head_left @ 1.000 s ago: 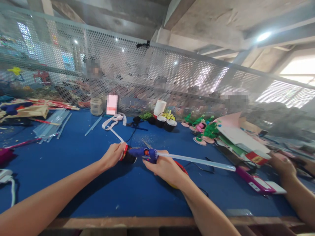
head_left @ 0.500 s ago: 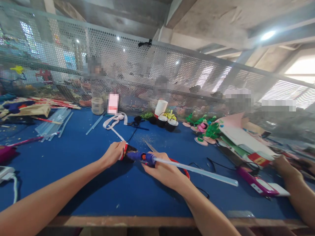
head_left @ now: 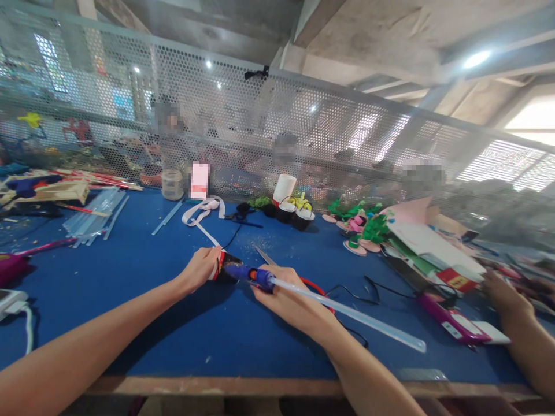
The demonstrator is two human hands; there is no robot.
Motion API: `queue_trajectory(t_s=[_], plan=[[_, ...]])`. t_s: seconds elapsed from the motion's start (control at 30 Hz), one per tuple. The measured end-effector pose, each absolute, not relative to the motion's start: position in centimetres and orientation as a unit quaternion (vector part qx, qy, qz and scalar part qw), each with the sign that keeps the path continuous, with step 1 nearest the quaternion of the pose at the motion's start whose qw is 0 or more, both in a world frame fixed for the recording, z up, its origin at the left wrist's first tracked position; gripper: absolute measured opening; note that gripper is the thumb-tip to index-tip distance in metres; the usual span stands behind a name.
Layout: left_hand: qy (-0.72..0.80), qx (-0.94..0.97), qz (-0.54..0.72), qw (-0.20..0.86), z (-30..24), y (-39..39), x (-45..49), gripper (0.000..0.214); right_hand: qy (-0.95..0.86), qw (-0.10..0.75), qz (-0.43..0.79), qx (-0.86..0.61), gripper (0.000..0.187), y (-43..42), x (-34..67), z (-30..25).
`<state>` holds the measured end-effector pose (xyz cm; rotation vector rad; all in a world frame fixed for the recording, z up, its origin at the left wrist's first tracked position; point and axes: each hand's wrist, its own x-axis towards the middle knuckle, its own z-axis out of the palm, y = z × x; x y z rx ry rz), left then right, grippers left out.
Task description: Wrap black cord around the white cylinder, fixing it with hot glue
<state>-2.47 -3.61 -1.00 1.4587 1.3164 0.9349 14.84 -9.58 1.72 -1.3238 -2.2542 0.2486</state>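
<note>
Left hand [head_left: 203, 268] grips black pot [head_left: 225, 277], right hand [head_left: 286, 296] grips blue glue gun [head_left: 263, 279]; glue stick [head_left: 351, 312] slants lower than before

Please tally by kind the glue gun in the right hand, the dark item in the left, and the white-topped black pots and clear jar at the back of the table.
Glue gun, in the right hand: 1
Dark item, in the left hand: 1
White-topped black pots: 2
Clear jar: 1
Total: 5

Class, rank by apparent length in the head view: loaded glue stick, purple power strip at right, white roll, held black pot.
1. Loaded glue stick
2. Purple power strip
3. White roll and black pot: unsure; the pot is partly hidden.
</note>
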Motion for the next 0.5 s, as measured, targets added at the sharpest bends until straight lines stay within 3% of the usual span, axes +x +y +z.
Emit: queue_trajectory(t_s=[0.33, 0.5], plan=[[0.534, 0.607, 0.379, 0.45, -0.99, -3.74, -2.42, 0.032, -0.811, 0.308, 0.114, -0.484, 0.016, -9.06, 15.16, 1.86], [0.531, 0.62, 0.374, 0.44, -1.1, -3.58, -2.52, 0.032, -0.82, 0.28, 0.13, -0.482, 0.017, -9.29, 15.1, 2.02]])
